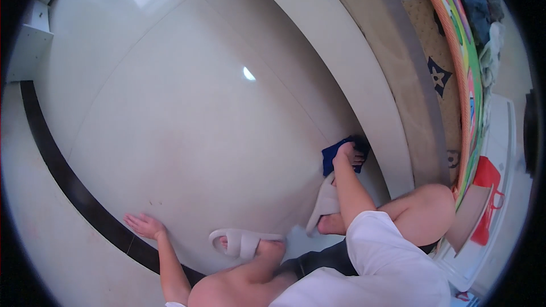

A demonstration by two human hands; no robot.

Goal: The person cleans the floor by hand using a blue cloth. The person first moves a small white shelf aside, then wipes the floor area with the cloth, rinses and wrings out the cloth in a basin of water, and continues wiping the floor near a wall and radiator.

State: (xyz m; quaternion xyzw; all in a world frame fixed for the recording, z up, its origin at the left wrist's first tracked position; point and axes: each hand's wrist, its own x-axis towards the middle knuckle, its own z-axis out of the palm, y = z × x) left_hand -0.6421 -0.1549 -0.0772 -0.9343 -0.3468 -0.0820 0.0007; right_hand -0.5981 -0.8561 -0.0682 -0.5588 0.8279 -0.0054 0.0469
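Note:
My right hand (348, 151) is down at the floor beside the bed's base, pressed onto a dark blue cloth (330, 160). The cloth is bunched under the palm and fingers, and part of it lies in the shadow along the base. Off to the left, my left hand (145, 225) is open with its fingers stretched out, close to the dark baseboard (85, 199). Nothing is in that hand, and I cannot tell whether it touches the floor.
Glossy pale tiles (187, 113) cover the floor. My feet, in light slippers (242, 243), are between my hands. A curved pale bed frame (364, 68) with a brown patterned mattress (418, 23) borders the right. A white cabinet (29, 45) stands far left; a red item (486, 193) lies right.

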